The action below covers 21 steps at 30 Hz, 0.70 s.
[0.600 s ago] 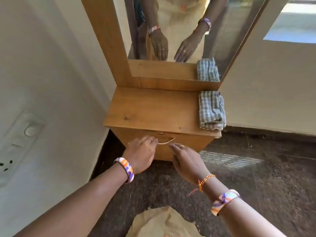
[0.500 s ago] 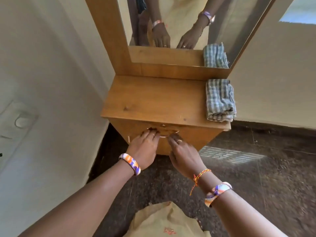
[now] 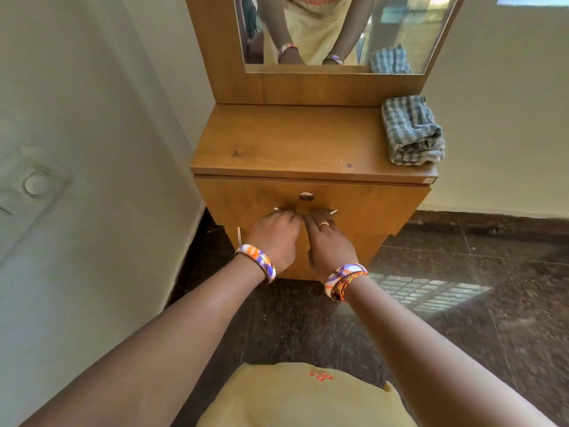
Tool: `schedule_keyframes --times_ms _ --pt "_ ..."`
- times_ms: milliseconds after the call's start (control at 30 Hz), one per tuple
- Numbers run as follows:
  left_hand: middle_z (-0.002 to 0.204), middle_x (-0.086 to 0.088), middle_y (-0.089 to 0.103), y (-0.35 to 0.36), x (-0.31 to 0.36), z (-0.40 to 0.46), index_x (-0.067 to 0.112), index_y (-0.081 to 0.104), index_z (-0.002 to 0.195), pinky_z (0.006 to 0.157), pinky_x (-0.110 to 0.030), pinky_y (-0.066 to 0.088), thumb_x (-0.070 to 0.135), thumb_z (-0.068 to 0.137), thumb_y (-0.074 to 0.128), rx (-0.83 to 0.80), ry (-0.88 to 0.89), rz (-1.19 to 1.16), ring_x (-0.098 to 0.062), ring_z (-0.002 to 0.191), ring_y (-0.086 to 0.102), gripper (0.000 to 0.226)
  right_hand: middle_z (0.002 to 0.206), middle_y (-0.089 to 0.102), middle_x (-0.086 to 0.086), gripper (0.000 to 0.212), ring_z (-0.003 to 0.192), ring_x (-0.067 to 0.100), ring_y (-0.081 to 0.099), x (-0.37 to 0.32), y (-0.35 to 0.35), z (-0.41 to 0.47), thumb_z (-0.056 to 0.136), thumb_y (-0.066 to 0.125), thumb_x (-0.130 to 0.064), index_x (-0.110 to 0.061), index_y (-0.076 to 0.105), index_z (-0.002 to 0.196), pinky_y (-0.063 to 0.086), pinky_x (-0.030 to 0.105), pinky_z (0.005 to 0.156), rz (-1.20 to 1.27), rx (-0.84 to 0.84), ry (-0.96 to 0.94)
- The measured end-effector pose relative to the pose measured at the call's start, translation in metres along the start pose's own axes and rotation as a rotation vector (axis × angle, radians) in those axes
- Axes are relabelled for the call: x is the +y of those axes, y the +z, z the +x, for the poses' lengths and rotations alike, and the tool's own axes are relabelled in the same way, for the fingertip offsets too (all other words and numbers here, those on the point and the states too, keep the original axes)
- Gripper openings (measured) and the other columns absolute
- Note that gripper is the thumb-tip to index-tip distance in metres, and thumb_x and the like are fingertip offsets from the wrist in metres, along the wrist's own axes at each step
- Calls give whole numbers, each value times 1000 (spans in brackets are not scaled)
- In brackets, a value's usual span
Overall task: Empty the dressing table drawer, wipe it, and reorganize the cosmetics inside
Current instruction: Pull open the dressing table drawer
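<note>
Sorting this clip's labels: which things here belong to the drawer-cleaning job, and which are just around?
Job: drawer, its handle with left hand and right hand curled on it, checked cloth.
Around: mirror, lock, wall switch.

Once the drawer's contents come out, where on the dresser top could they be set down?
The wooden dressing table top is bare from its left edge across to the folded checked cloth, back to the mirror frame. Only the right end is taken. Both hands crowd the drawer handle.
</note>
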<state>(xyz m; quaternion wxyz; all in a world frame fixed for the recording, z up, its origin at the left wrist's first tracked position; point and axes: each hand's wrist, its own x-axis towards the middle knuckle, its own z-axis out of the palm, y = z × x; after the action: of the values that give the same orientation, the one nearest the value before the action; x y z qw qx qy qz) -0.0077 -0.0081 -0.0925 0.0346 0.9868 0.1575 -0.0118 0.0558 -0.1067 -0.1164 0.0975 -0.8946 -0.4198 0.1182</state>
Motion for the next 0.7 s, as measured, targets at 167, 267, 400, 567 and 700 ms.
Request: schedule_keyframes --times_ms 167,267,400,567,700 --pt "114 -2 63 -19 4 -44 18 54 122 78 -28 52 22 94 46 138 17 35 -19 101 62 30 156 22 5 63 142 27 26 -10 0 -45 91 46 -5 -19 21 148 43 40 103 -36 -46 11" --pt "121 -3 62 -41 1 -66 16 54 126 81 -28 52 26 93 48 330 49 3 -19 109 59 35 138 50 9 43 119 29 54 -17 -11 -71 95 43 -14 -19 43 138 52 38 86 -125 -18 -72" --pt "132 -4 54 -59 -9 -78 16 48 132 95 -34 46 35 92 51 156 22 -28 -22 120 51 44 96 74 6 29 81 25 71 -23 -36 -98 84 46 -16 -14 73 97 56 31 65 -120 540 -372" --pt "113 -3 65 -65 -7 -97 17 58 125 76 -26 45 29 94 51 -66 -14 -117 -20 100 60 34 106 71 6 26 101 26 63 -15 -51 -110 93 49 -23 -19 72 104 46 35 87 11 470 -76" --pt "118 -3 67 -69 -4 -107 13 65 118 91 -30 49 18 90 59 -66 -40 -170 -19 106 61 29 108 72 3 26 95 21 65 -15 -51 -122 94 52 -26 -21 71 110 49 28 83 266 318 78"
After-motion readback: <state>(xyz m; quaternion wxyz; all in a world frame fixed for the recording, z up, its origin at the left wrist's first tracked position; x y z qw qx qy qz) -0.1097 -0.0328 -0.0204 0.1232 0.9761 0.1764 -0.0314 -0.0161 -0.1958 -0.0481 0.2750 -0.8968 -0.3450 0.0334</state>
